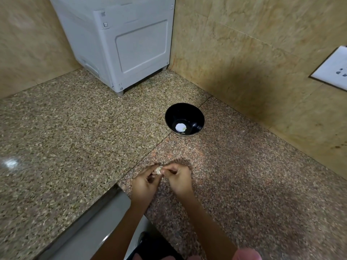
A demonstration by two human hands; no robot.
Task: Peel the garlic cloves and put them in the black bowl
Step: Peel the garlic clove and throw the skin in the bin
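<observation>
A: What do we find in the black bowl?
B: We see one white rounded piece lying on its bottom, with a small yellowish bit touching it on the right. The bowl stands upright on the bench, close to the tiled wall.
A: And where is the garlic clove that we are working on?
B: On the near side of the bowl, well apart from it, over the bench. Our left hand curls round it from below, and our right hand pinches its upper end between thumb and forefinger.
A: How much of the clove do we make out?
B: Only a pale, papery patch. The fingers hide the rest, so we cannot tell how much skin is on it.
A: What else is hard to read?
B: Beyond the bowl and to its left stands a white appliance, cut off at the top. To the right of the bowl, up on the wall, a white socket plate runs off the edge. Nearer than the bowl and to its left, past the bench edge, we see a grey surface that we cannot name. A dark shape and a blurred pink shape sit at the bottom edge, both cut off.
</observation>
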